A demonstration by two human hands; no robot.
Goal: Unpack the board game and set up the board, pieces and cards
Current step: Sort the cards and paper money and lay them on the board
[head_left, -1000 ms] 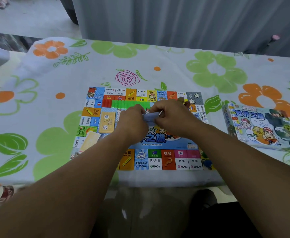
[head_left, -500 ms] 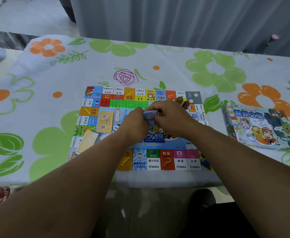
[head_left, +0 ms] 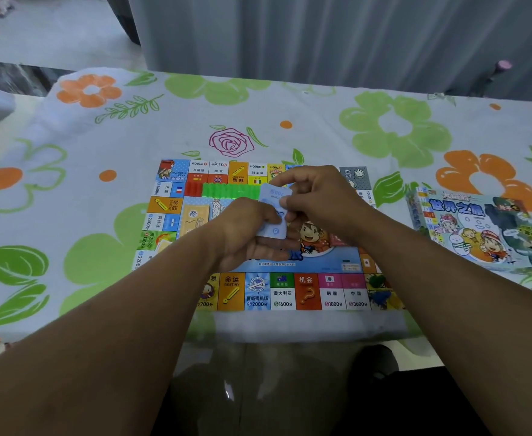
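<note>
The colourful game board (head_left: pixel 258 291) lies flat on the table in front of me. Over its middle, my left hand (head_left: pixel 245 231) holds a small stack of pale blue play-money notes (head_left: pixel 274 212). My right hand (head_left: pixel 318 196) pinches the upper end of the same notes from the right. A row of green houses (head_left: pixel 230 190) and a few red ones (head_left: pixel 192 188) stand along the board's far inner edge. A yellow card deck (head_left: pixel 193 220) sits on the board's left part, partly hidden by my left wrist.
The game box (head_left: pixel 478 229) lies on the table to the right of the board. A flowered tablecloth (head_left: pixel 69 190) covers the table. A grey curtain (head_left: pixel 321 36) hangs behind the far edge. The table's near edge runs just below the board.
The blue notes have turned from lying flat between my hands to standing upright and facing me. Both hands have shifted slightly and lifted a little above the board.
</note>
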